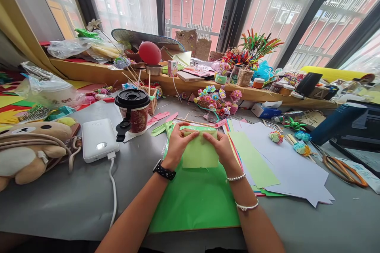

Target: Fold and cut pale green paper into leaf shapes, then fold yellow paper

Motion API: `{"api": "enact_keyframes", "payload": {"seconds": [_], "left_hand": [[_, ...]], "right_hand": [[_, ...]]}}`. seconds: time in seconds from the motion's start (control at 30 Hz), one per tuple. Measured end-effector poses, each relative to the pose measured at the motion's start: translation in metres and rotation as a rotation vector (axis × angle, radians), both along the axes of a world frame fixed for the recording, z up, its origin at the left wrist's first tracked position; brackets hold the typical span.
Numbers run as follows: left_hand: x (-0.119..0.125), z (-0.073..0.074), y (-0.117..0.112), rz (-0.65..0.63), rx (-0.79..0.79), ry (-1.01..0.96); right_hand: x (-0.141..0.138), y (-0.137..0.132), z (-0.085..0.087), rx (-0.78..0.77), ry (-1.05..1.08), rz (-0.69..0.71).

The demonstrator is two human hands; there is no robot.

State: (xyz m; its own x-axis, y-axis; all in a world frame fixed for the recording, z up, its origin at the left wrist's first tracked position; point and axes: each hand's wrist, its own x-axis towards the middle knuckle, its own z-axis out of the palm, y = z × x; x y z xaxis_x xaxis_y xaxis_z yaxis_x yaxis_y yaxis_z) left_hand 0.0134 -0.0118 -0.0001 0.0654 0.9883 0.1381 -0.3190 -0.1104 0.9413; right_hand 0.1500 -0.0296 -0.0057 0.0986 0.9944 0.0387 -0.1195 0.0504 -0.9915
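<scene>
A small light green sheet of paper (199, 153) is pinched along its far edge between both hands. My left hand (179, 144) grips that edge from the left, thumb on top and fingers behind. From the right, my right hand (223, 148) holds it the same way, the two thumbs close together. Beneath them lies a large bright green sheet (198, 199) on the grey table. Folded green paper strips (162, 127) sit just beyond my left hand. The fingertips behind the paper are partly hidden.
Left stand a lidded coffee cup (137, 112), a white power bank (99, 140) with cable, and a plush bear (32, 150). White paper sheets (285, 166), a light green strip (255, 158), paper flowers (302, 148) and scissors (344, 170) lie right. Crafts crowd the windowsill (190, 84).
</scene>
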Motion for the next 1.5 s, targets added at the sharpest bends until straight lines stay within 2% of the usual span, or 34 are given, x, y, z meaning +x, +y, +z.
{"api": "enact_keyframes", "payload": {"seconds": [0.13,0.23,0.33,0.47,0.57,0.77,1.0,1.13,1.23,1.37,1.5], "left_hand": [[0.001,0.000,0.000,0.009,0.015,0.006],[0.000,-0.002,0.001,0.008,0.023,0.013],[-0.001,-0.004,0.003,0.006,0.031,0.051],[-0.003,-0.007,0.005,0.005,0.048,0.151],[-0.004,-0.008,0.006,-0.028,0.046,0.178],[-0.004,-0.005,0.006,0.033,0.014,0.112],[-0.007,-0.003,0.008,0.165,-0.028,-0.015],[-0.010,-0.001,0.012,0.281,-0.100,-0.168],[-0.011,-0.001,0.013,0.288,-0.139,-0.249],[-0.012,-0.001,0.013,0.199,-0.154,-0.178],[-0.020,0.000,0.015,0.175,0.036,0.036]], "right_hand": [[-0.001,0.000,0.000,-0.010,0.043,0.018],[-0.001,0.001,-0.001,0.003,-0.015,0.000],[0.000,0.002,-0.002,0.066,-0.188,-0.060],[0.001,0.002,-0.003,0.215,-0.493,-0.223],[0.002,0.001,-0.003,0.268,-0.576,-0.305],[0.001,-0.001,0.001,0.251,-0.420,-0.145],[0.003,0.002,-0.001,0.261,-0.237,-0.064],[0.005,0.005,-0.004,0.219,-0.245,0.001],[0.005,0.006,-0.006,0.148,-0.281,0.040],[0.005,0.008,-0.009,0.102,-0.232,0.018],[0.009,0.010,-0.010,0.126,-0.196,0.012]]}}
